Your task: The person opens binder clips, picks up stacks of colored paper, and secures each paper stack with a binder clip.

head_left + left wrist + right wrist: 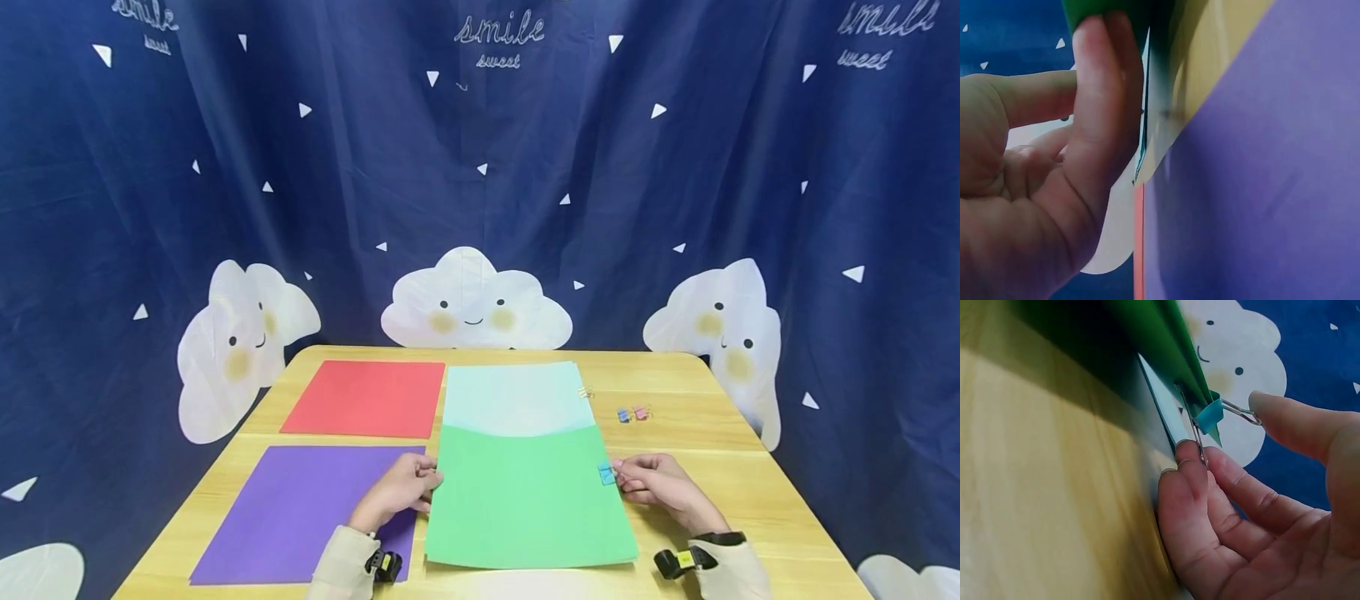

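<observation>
Green paper [525, 500] lies over part of a light blue sheet [517, 396], its lower edge slightly raised off the table. My left hand [405, 487] pinches the green paper's left edge, thumb on top and fingers below. At the right edge a blue binder clip [607, 474] sits on the green paper. My right hand [660, 483] holds that clip by its wire handles. In the right wrist view the thumb presses one handle and fingers touch the other, with the clip's blue body [1210, 414] at the green paper's edge.
A pale yellow binder clip [586, 392] is on the light blue sheet's right edge. Farther right lie a blue binder clip [625, 415] and a pink one [641, 412]. Red paper [365, 398] and purple paper [292, 512] lie at left on the wooden table [720, 417].
</observation>
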A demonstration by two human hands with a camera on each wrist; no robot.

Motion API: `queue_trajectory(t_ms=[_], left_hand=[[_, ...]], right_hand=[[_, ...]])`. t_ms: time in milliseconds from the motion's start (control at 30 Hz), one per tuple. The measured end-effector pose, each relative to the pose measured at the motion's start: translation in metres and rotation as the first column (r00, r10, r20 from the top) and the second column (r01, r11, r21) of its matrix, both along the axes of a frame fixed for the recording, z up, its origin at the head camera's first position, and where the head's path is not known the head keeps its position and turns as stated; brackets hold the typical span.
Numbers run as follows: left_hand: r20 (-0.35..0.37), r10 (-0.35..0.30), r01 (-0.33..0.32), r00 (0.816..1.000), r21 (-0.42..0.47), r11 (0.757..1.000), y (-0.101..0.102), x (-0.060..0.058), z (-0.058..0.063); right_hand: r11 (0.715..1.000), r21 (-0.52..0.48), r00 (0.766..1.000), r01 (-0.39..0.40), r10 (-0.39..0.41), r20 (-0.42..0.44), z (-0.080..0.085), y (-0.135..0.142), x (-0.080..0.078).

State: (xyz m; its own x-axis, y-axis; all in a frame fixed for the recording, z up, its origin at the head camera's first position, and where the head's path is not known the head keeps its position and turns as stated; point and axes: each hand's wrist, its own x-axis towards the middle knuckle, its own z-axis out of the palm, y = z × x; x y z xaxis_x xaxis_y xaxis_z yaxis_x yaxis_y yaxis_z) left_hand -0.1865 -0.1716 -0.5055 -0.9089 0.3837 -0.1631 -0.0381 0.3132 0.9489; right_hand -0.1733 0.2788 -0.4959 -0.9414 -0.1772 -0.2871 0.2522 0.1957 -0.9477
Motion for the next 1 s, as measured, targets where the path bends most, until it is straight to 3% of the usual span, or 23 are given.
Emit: queue_trajectory(t_ms=[267, 533, 733, 1000], left_hand=[[-0.071, 0.007, -0.015, 0.997, -0.103, 0.995, 0.006, 0.006, 0.003], [-0.192, -0.060, 0.010, 0.980, -0.251, 0.968, 0.008, 0.012, 0.007], [-0.203, -0.078, 0.014, 0.976, -0.297, 0.955, 0.008, 0.014, 0.006], [-0.220, -0.097, 0.010, 0.971, -0.366, 0.931, 0.010, 0.016, 0.007]], right_hand=[[0.992, 0.122, 0.998, 0.024, -0.018, -0.052, -0.001, -0.002, 0.008], [0.982, 0.185, 0.997, 0.037, -0.023, -0.080, 0.001, -0.003, 0.014], [0.968, 0.247, 0.994, 0.031, -0.003, -0.113, 0.003, -0.003, 0.020], [0.967, 0.255, 0.990, 0.027, 0.010, -0.143, 0.004, -0.004, 0.026]])
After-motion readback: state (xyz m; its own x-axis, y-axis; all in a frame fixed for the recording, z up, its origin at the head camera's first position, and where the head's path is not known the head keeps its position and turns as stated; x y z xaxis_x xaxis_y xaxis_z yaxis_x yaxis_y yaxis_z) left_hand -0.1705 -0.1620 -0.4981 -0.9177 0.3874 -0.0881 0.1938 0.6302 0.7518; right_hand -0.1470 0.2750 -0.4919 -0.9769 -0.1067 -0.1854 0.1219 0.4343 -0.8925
